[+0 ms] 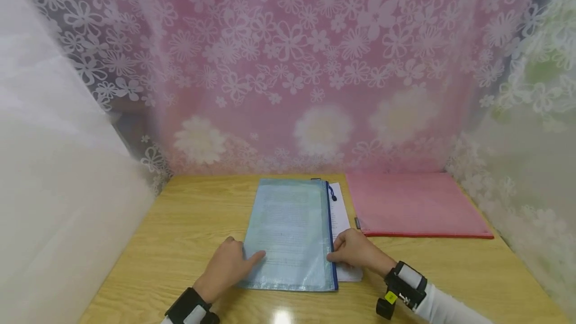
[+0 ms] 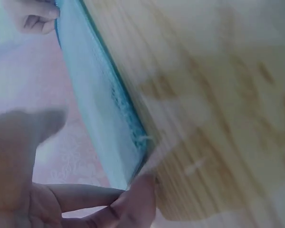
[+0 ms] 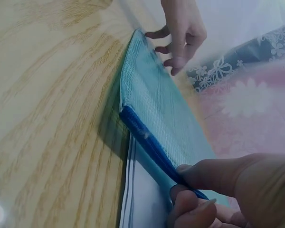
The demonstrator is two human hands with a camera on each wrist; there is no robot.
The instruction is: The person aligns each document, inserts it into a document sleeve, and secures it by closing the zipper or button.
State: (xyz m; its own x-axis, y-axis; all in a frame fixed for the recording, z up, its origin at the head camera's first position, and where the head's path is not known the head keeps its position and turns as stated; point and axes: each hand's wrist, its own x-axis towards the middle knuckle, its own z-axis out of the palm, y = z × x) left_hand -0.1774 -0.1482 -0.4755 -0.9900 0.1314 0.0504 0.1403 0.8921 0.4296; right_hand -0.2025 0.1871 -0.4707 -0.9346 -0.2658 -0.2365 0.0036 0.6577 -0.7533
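A translucent blue mesh zip pouch lies over printed sheets, which stick out along its right side. Its dark blue zipper runs down that right edge. My right hand pinches the zipper edge near the lower right, thumb on top and fingers curled beneath, with the edge lifted a little above the sheets. At the pouch's lower left is my left hand, its fingertips at the left edge. The left thumb reaches out over the pouch, apart from the fingers.
A pink mesh zip pouch with a red zipper lies at the back right of the wooden table. A flowered curtain hangs behind the table, and pale sheeting closes off the left side.
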